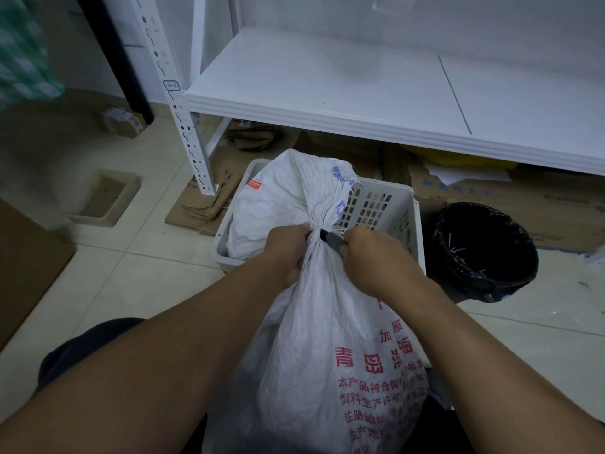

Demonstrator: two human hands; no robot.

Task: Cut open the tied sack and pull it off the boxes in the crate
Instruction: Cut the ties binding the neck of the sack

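- One white woven sack [327, 322], red print on the near part, blue print on the far flap; it stands in front of the person and its top falls over into the crate.
- Sack is tied at one gathered neck [316, 229], centre of view, between the two hands.
- One white plastic crate [389, 204] with slotted walls, on the floor just beyond the hands; sack top lies inside it at the left. Boxes not visible, sack covers whatever is in there.
- Two bare hands, both forearms reach in from the near edge.
- Left hand [286, 252]: closed around the sack just below the tie, on the left side of the neck.
- Right hand [373, 253]: closed on one dark cutter [332, 239], its tip touching the tie from the right.
- One black-lined bin [484, 250] right of the crate, just beside it; a few thin pale bits inside.
- One white metal shelf [360, 93] far, above the crate; one perforated upright post [183, 126] at its left.
- Flattened cardboard [209, 198] on the floor under the shelf, several pieces, count unclear.
- One shallow beige tray [104, 198] on the tiles, far left.
- One small taped parcel [122, 121] far left by the wall, blurred.
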